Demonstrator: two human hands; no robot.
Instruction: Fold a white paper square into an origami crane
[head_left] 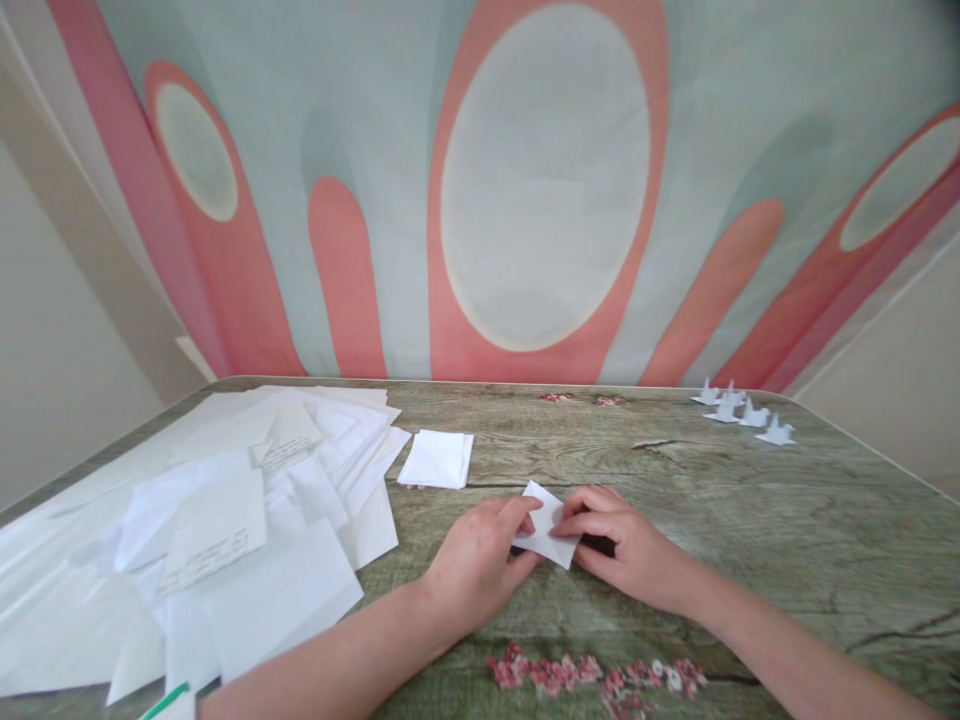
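A small square of white paper (550, 512) is held between both hands, just above the wooden table, with one corner pointing away from me. My left hand (484, 550) pinches its left side, thumb below and fingers over the top. On the right side, my right hand (626, 545) grips the paper, with the index finger lying on its face and the thumb at the lower edge. The fingers cover parts of both sides, so any creases there are hidden. A stack of square white paper (436, 459) lies beyond my left hand.
Loose white sheets (277, 590), some printed, spread in a heap over the table's left side. Several folded white paper cranes (727, 408) stand at the back right. Pink flower patterns (555, 672) mark the wood-grain tabletop (750, 540). A patterned curtain (397, 250) hangs behind.
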